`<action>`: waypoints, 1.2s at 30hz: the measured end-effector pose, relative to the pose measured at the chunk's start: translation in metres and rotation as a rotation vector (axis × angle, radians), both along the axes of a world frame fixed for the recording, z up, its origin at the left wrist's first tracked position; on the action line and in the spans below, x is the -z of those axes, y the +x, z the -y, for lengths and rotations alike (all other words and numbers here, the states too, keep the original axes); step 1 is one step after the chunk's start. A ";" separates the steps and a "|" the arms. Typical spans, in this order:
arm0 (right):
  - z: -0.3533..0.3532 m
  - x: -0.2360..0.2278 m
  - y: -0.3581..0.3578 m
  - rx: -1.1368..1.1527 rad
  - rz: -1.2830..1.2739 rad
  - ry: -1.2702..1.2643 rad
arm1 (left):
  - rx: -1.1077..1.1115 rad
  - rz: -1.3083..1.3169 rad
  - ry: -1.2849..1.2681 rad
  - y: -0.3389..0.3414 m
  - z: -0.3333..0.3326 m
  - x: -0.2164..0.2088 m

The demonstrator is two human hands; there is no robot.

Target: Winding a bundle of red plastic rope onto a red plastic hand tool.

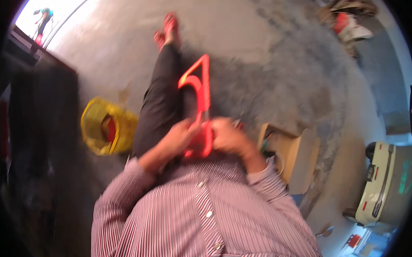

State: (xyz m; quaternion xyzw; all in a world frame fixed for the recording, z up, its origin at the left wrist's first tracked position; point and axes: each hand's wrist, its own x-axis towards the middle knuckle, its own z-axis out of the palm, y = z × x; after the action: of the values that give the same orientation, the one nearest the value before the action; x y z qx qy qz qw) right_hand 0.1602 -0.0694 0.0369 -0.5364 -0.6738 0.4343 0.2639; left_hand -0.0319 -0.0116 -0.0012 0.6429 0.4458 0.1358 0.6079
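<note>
A long bright red plastic frame (206,89) lies over my lap, with a pointed, open far end and a curved piece inside it. My left hand (183,135) is closed on the left side of its near part, fingers bent toward the middle. On the other side my right hand (227,136) is closed round the same part, knuckles up. The two hands are close together, slightly blurred. My fingers hide what lies between them. A small dark and red item (237,124) shows just beyond my right hand; its kind is unclear.
A yellow bucket (92,129) with something red inside stands left of my leg. An open cardboard box (293,154) sits at the right. Farther right is a cream wheeled case (378,183). Crumpled packaging (352,28) lies far right. A person (44,18) bends over at the far left.
</note>
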 end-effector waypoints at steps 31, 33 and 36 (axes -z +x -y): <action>0.019 -0.056 0.030 0.686 -1.144 0.208 | -0.266 0.518 -0.592 0.005 -0.007 -0.043; 0.022 -0.083 0.059 0.657 -1.484 0.260 | -0.261 0.416 -0.530 0.009 -0.009 -0.033; 0.023 -0.097 0.120 0.500 -1.438 0.484 | -0.184 0.458 -0.372 0.013 -0.018 -0.022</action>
State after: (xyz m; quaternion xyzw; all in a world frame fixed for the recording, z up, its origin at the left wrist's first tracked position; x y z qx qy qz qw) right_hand 0.2799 -0.0925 0.1339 -0.1880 -0.2737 0.4436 0.8324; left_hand -0.0191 0.0067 0.0212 0.4303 0.3706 0.2477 0.7849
